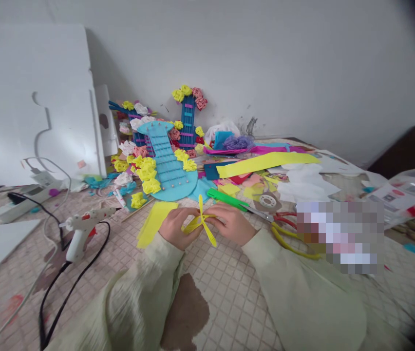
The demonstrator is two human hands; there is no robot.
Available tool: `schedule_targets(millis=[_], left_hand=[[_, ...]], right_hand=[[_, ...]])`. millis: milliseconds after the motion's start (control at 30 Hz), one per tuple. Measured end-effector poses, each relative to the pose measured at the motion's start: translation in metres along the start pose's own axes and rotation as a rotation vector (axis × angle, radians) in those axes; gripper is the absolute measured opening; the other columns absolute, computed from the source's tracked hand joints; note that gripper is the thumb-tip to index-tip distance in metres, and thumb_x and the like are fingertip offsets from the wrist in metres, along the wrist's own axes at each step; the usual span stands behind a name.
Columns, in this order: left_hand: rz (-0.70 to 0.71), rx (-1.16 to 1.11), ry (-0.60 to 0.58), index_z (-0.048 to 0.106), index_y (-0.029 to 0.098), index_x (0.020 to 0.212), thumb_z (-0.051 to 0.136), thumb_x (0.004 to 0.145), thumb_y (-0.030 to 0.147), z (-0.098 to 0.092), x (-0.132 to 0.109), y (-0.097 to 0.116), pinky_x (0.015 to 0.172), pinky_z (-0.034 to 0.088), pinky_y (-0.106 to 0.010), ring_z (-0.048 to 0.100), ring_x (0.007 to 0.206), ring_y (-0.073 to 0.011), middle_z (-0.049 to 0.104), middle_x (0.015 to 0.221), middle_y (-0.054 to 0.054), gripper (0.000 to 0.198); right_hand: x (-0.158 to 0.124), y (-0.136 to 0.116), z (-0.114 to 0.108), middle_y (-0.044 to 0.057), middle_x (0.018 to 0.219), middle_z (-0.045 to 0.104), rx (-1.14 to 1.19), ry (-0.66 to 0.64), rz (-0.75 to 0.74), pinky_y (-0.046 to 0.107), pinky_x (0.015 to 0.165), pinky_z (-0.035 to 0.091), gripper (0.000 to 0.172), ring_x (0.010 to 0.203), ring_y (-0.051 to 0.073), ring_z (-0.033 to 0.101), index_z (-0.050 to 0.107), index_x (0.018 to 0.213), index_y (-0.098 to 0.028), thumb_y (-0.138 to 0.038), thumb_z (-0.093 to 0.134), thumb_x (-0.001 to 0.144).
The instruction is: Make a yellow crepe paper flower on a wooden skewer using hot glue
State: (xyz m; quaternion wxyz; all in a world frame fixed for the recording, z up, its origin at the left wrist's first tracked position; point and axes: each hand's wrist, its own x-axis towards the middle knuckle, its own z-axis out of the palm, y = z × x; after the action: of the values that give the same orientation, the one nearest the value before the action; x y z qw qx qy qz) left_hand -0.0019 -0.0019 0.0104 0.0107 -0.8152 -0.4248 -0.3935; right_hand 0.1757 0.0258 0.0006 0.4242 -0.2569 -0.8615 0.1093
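Note:
Between my two hands is a yellow folded paper strip (207,231), with narrow loops or petals sticking up and down from a pinched middle. The fingers of my left hand (179,227) are closed on its left side. Those of my right hand (234,223) pinch its right side. A flat yellow paper piece (153,228) lies beside my left hand. Just beyond sits a light blue guitar-shaped board (169,168) with strings and yellow paper flowers (146,170) along its edges. A green-handled knife (225,199) lies behind my right hand.
A white hot glue gun (80,234) with a black cord stands on the left, near a power strip (28,195). Yellow-handled pliers (291,243) lie to the right beside a tape roll (268,201). A long yellow strip (266,163) and paper scraps lie farther back. A white board (35,107) leans at the left.

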Motion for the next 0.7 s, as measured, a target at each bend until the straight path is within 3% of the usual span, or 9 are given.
schedule_targets(millis=[233, 433, 567, 700], left_hand=[[-0.062, -0.074, -0.024, 0.057, 0.017, 0.089, 0.056, 0.068, 0.022, -0.0020, 0.0009, 0.0031, 0.065, 0.051, -0.026, 0.064, 0.073, -0.0161, 0.068, 0.082, -0.006, 0.021], [-0.140, -0.109, -0.050, 0.058, 0.016, 0.090, 0.058, 0.067, 0.019, -0.0025, 0.0016, 0.0051, 0.046, 0.047, -0.020, 0.060, 0.054, -0.0107, 0.068, 0.079, -0.004, 0.024], [-0.148, -0.109, -0.054, 0.061, 0.015, 0.086, 0.060, 0.065, 0.021, -0.0025, 0.0018, 0.0034, 0.046, 0.046, -0.020, 0.056, 0.048, -0.0096, 0.069, 0.075, -0.004, 0.022], [-0.139, -0.110, -0.046, 0.064, 0.015, 0.081, 0.062, 0.065, 0.023, -0.0029, 0.0021, 0.0009, 0.053, 0.049, -0.023, 0.061, 0.059, -0.0136, 0.070, 0.073, -0.005, 0.018]], right_hand=[[0.0007, -0.0007, -0.0002, 0.007, 0.085, 0.066, 0.001, 0.004, 0.021, 0.031, 0.074, 0.046, 0.013, 0.080, 0.017, 0.058, 0.060, 0.089, -0.015, -0.020, 0.054, 0.079], [0.0005, -0.0020, 0.0003, 0.007, 0.087, 0.066, -0.014, 0.000, 0.031, 0.032, 0.074, 0.047, 0.015, 0.082, 0.017, 0.059, 0.060, 0.091, -0.016, -0.020, 0.054, 0.078], [0.0001, -0.0018, 0.0007, 0.007, 0.087, 0.066, -0.029, -0.005, 0.034, 0.031, 0.074, 0.047, 0.015, 0.082, 0.018, 0.059, 0.061, 0.090, -0.015, -0.020, 0.054, 0.078], [-0.0002, -0.0010, 0.0011, 0.007, 0.086, 0.066, -0.029, 0.003, 0.033, 0.031, 0.075, 0.047, 0.015, 0.082, 0.018, 0.059, 0.061, 0.090, -0.016, -0.020, 0.054, 0.078]])
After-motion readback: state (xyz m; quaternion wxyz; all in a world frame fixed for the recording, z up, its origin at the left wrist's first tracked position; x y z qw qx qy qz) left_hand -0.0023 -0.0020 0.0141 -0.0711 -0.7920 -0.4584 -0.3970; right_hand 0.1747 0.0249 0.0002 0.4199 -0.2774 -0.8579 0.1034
